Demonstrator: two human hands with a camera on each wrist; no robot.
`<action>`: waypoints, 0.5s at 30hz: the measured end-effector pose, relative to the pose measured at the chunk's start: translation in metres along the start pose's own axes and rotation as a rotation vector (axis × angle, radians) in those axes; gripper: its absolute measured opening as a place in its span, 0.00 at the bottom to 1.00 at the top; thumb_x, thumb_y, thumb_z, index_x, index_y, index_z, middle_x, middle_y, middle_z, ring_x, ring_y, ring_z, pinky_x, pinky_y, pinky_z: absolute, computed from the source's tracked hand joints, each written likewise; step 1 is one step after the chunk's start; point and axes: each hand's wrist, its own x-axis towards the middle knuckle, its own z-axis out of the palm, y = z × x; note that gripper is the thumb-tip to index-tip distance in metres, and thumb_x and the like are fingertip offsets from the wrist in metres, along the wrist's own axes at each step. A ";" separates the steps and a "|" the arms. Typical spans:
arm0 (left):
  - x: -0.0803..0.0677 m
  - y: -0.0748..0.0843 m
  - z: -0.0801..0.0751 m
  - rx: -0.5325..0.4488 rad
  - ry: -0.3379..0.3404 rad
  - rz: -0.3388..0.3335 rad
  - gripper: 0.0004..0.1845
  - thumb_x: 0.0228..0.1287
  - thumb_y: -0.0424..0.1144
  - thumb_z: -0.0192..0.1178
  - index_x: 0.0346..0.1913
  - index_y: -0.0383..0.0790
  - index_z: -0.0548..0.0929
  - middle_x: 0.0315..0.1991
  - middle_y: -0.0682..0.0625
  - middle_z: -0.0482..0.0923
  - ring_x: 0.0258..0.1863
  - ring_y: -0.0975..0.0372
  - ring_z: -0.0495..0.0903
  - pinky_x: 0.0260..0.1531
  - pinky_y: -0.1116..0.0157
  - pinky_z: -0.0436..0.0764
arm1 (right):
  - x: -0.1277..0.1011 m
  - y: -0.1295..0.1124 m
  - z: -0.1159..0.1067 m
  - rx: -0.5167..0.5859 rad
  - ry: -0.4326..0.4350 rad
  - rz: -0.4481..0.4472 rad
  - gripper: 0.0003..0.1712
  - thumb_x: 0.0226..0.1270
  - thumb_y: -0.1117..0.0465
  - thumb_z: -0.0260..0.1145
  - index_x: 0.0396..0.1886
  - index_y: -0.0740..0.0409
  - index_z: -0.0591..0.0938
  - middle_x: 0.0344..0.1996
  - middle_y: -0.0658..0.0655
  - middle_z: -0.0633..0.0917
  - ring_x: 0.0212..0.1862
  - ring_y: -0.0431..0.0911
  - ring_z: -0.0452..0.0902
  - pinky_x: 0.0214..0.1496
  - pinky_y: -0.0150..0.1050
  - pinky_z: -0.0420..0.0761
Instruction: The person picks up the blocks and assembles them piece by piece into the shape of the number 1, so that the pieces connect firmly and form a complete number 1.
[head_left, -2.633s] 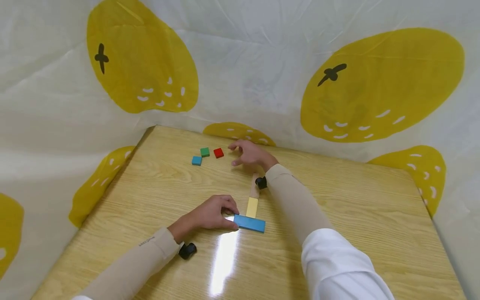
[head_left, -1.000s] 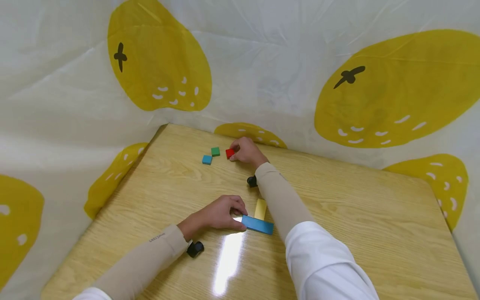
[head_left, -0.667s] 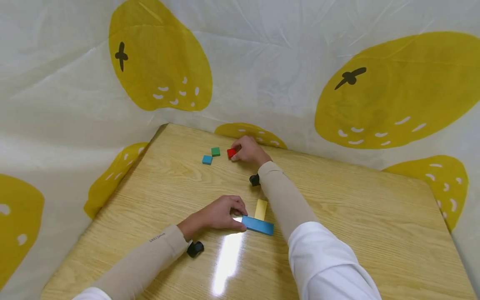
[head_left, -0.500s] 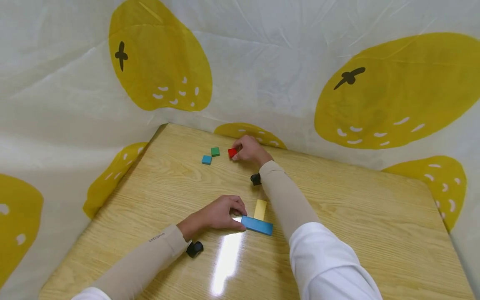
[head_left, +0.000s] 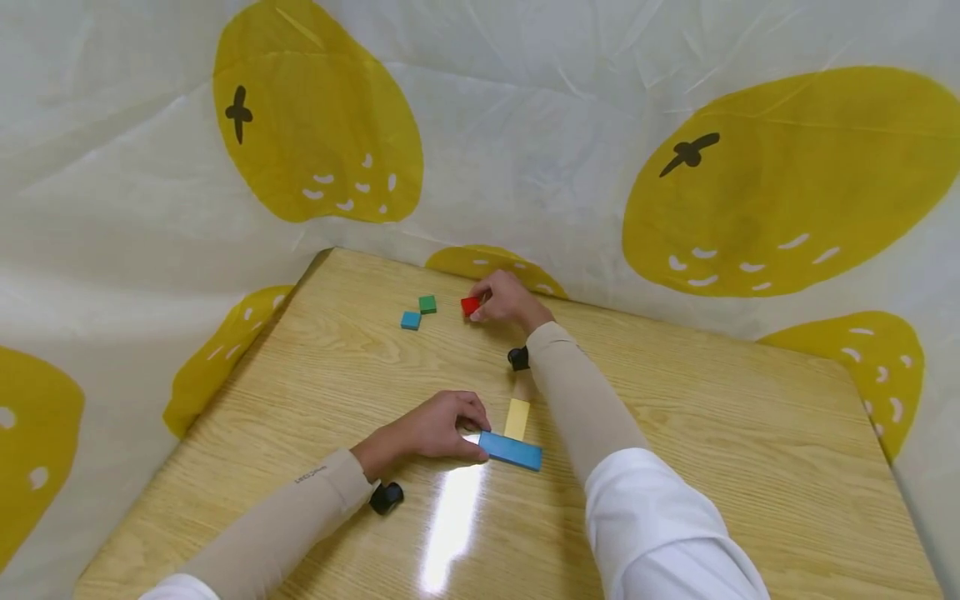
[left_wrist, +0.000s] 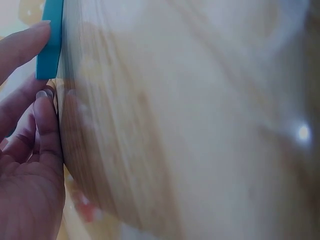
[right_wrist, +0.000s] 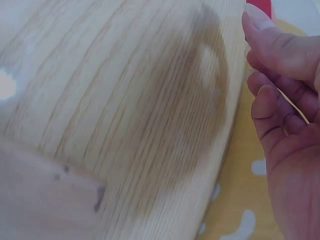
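Observation:
My left hand (head_left: pixel 435 427) pinches the left end of a long blue block (head_left: pixel 513 451) that lies flat on the table; the left wrist view shows a finger against its side. A yellow block (head_left: pixel 516 419) stands end-on against the blue block's far edge. Beyond that comes a bare wood block (head_left: pixel 523 385), partly covered by the right sleeve and wrist camera. Far back, thumb and fingers of my right hand (head_left: pixel 510 300) pinch a small red square block (head_left: pixel 469 306) at its right side, at table level. Only a corner of it shows in the right wrist view.
A green square block (head_left: pixel 427 305) and a small blue square block (head_left: pixel 410 321) lie left of the red one, corners close together. Behind the wooden table (head_left: pixel 720 467) hangs a white cloth (head_left: pixel 510 150) printed with yellow fruit. Black wrist cameras (head_left: pixel 387 497) sit under both sleeves.
The right hand, earlier spread just right of the red block, has moved in and pinched it. The red block has slid slightly right, away from the green one. The left hand keeps its place.

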 end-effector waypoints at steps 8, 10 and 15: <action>0.002 -0.001 0.002 0.008 0.001 -0.007 0.17 0.60 0.49 0.78 0.48 0.46 0.92 0.47 0.58 0.83 0.47 0.68 0.79 0.52 0.70 0.80 | -0.010 0.009 -0.008 0.009 0.018 -0.018 0.20 0.61 0.63 0.79 0.54 0.60 0.90 0.45 0.61 0.90 0.44 0.52 0.80 0.49 0.42 0.79; 0.001 -0.001 0.002 0.007 -0.001 -0.011 0.17 0.60 0.49 0.77 0.48 0.46 0.92 0.47 0.58 0.82 0.46 0.68 0.78 0.52 0.70 0.80 | -0.011 0.012 -0.009 0.014 0.016 -0.008 0.20 0.61 0.63 0.79 0.54 0.60 0.90 0.45 0.61 0.90 0.43 0.51 0.80 0.48 0.41 0.79; 0.001 0.001 0.002 -0.003 0.001 -0.008 0.16 0.60 0.49 0.77 0.48 0.46 0.92 0.47 0.57 0.82 0.47 0.66 0.79 0.52 0.69 0.79 | -0.017 0.018 -0.014 0.013 0.014 -0.009 0.21 0.61 0.62 0.79 0.54 0.60 0.89 0.45 0.62 0.90 0.43 0.52 0.80 0.48 0.42 0.79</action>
